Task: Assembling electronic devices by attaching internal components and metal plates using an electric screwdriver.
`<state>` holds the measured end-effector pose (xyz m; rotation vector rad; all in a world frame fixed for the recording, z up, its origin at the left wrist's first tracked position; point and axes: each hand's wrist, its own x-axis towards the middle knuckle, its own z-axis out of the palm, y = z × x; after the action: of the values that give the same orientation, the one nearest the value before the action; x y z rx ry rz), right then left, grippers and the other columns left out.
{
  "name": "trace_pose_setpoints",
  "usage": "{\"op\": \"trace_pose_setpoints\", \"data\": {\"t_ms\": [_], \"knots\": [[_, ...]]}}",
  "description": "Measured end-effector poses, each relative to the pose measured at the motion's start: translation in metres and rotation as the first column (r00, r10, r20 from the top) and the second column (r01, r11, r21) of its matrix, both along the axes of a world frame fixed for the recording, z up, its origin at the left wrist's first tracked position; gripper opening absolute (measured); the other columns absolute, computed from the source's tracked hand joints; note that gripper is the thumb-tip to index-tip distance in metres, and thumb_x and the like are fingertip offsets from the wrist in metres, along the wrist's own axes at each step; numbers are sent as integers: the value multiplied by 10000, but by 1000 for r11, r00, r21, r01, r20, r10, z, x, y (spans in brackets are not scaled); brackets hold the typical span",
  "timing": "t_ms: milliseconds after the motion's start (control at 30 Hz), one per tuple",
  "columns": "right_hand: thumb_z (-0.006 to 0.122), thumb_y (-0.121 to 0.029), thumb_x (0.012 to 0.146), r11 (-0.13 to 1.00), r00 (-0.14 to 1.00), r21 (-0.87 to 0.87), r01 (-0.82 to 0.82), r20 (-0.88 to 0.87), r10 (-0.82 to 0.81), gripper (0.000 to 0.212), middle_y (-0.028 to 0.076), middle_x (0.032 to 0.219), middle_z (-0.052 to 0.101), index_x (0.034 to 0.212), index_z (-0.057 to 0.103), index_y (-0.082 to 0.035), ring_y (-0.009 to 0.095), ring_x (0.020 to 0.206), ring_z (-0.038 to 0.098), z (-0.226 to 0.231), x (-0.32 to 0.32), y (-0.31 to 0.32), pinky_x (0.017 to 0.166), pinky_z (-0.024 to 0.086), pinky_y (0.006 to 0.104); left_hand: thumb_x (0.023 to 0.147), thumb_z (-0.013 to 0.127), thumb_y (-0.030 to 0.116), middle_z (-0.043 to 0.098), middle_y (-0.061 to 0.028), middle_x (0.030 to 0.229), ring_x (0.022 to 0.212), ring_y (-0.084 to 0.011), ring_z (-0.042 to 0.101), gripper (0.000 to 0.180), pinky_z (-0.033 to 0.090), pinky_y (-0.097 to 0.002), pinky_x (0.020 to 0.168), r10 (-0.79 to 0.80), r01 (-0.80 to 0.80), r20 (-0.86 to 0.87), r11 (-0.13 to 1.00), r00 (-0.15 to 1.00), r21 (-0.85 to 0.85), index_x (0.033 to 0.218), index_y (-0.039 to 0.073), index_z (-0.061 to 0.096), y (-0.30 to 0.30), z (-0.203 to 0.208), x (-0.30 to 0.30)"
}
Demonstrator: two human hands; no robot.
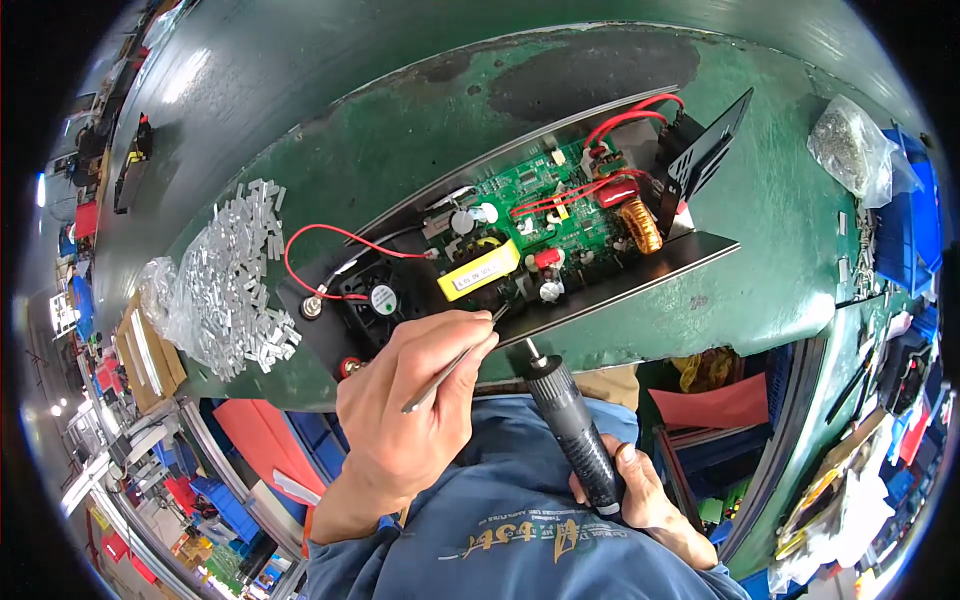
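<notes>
Left hand point(415, 400): closed on metal tweezers point(437, 384); tips are held low at the near side of the case, by the yellow-wrapped transformer point(480, 272); contact cannot be told
Right hand point(648, 492): wrapped around the rear of a black electric screwdriver point(570, 420); bit is pointed away from the body, near the case's near wall
Metal case point(640, 287): open-topped, set slantwise on the green desk point(770, 285), ahead of both hands
Circuit board point(497, 185): green, seated in the case; copper toroidal coil point(641, 226) is carried near the right end
Fan point(372, 308): black, at the left end
Slotted panel point(718, 138): tilted, at the right end
Far left: pale strips point(240, 285) are heaped
Far right: small parts are held in a clear bag point(850, 150)
</notes>
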<state>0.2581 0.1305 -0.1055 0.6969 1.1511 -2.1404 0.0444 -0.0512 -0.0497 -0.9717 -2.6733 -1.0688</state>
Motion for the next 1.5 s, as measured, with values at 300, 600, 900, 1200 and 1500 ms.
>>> {"op": "trace_pose_setpoints", "data": {"t_ms": [300, 600, 900, 1200, 1500], "knots": [[195, -780, 990, 997, 998, -43, 59, 27, -58, 967, 86, 767, 659, 1335, 559, 46, 126, 641, 572, -6, 0, -12, 610, 404, 255, 864, 773, -13, 754, -124, 933, 777, -235, 746, 216, 575, -289, 617, 11, -11, 26, 1000, 1000, -2, 1043, 4, 653, -2, 3, 0], [191, -778, 991, 999, 999, 10, 38, -27, -38, 968, 88, 776, 665, 1324, 554, 55, 130, 645, 579, -8, 5, -14, 618, 425, 262, 848, 784, -9, 760, -109, 933, 791, -227, 754, 232, 581, -278, 624, 27, -29, 64, 999, 998, 28, 1037, 13, 651, -4, 1, -1], [248, -761, 999, 992, 999, 127, 10, -47, -4, 912, 115, 872, 696, 1262, 552, 57, 138, 717, 602, 5, -10, -10, 681, 477, 271, 834, 773, -48, 756, -161, 986, 826, -273, 758, 288, 606, -305, 685, -20, 17, 102, 999, 995, 38, 1081, -7, 632, -6, 2, 2], [263, -743, 1010, 988, 998, 157, -5, -53, 13, 885, 122, 888, 695, 1244, 550, 61, 144, 735, 608, 5, -9, -7, 689, 484, 281, 818, 758, 117, 665, -21, 998, 795, -203, 588, 322, 481, -314, 656, -42, 45, 17, 911, 999, -409, 1126, 48, 694, 0, 27, 2], [318, -711, 1021, 985, 999, 170, 13, -48, -5, 862, 116, 815, 671, 1299, 533, 76, 141, 671, 593, 2, -8, -14, 641, 475, 280, 732, 678, 65, 552, -9, 859, 807, -141, 582, 390, 465, -262, 512, -163, 151, 25, 832, 986, -534, 1120, 30, 682, 2, 16, -9]]}}
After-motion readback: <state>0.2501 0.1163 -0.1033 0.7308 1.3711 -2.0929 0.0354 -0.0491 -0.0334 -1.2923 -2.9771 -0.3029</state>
